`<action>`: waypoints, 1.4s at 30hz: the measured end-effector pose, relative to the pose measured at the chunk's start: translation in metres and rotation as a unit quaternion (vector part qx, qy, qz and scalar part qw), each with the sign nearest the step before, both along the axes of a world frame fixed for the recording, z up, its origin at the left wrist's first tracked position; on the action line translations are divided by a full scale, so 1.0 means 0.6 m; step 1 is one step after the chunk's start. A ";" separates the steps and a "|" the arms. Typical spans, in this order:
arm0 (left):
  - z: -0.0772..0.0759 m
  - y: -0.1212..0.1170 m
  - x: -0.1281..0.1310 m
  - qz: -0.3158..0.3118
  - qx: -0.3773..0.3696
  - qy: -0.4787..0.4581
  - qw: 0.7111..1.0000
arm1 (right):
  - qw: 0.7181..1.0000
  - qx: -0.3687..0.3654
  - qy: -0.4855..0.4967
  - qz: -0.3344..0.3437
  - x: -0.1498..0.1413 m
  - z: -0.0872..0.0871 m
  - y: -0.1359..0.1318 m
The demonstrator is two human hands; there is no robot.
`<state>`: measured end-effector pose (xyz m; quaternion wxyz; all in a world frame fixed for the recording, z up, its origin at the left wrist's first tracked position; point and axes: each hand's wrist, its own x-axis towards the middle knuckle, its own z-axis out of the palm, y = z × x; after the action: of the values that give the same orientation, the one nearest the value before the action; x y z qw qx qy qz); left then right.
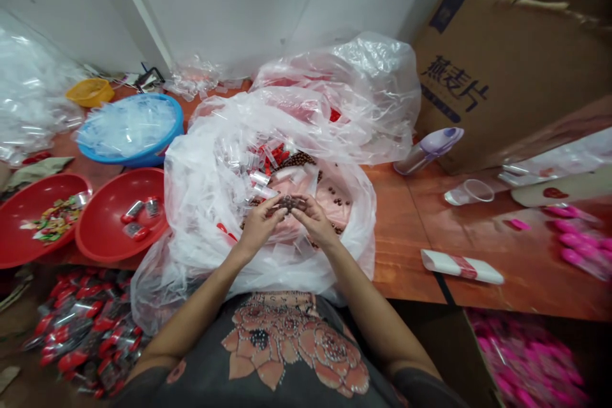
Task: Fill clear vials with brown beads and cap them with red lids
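Observation:
My left hand (pixel 258 224) and my right hand (pixel 313 220) meet over a big clear plastic bag (pixel 205 204) on the table. Together their fingers pinch a small string of dark brown beads (pixel 288 203). Inside the bag lie more brown beads (pixel 299 159), loose small beads, little clear packets and red pieces. Both hands are closed around the bead string, fingertips touching it.
Two red bowls (pixel 102 229) (pixel 19 204) sit at left, one with small packets, one with coloured bits. Behind are a blue basin (pixel 157 153) of clear bags and a yellow bowl (pixel 90 92). A cardboard box (pixel 502 76), a plastic cup (pixel 473 191) and pink items (pixel 578 242) lie right.

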<state>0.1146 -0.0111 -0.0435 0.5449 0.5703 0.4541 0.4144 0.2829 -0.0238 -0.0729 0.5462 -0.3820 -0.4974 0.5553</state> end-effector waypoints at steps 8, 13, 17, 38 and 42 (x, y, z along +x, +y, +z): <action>0.011 0.007 -0.024 0.001 -0.120 -0.165 0.979 | 0.978 0.067 -0.195 -0.037 0.034 0.027 0.050; 0.046 0.016 -0.063 0.059 -0.105 -0.181 0.976 | 0.936 0.047 -0.321 -0.133 0.055 0.003 0.196; 0.056 0.021 -0.082 0.074 -0.100 -0.165 0.978 | 0.874 0.038 -0.477 -0.090 0.033 -0.011 0.284; 0.019 -0.002 -0.054 0.002 -0.154 -0.156 0.976 | 0.988 -0.137 -0.074 0.007 0.048 0.017 0.058; 0.019 -0.018 -0.035 -0.029 -0.135 -0.131 0.982 | 0.992 -0.117 -0.044 0.031 0.037 0.043 0.006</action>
<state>0.0936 -0.0220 -0.0320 0.6834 0.4453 0.4139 0.4042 0.3052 -0.0199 -0.0472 0.4581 -0.4517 -0.4639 0.6091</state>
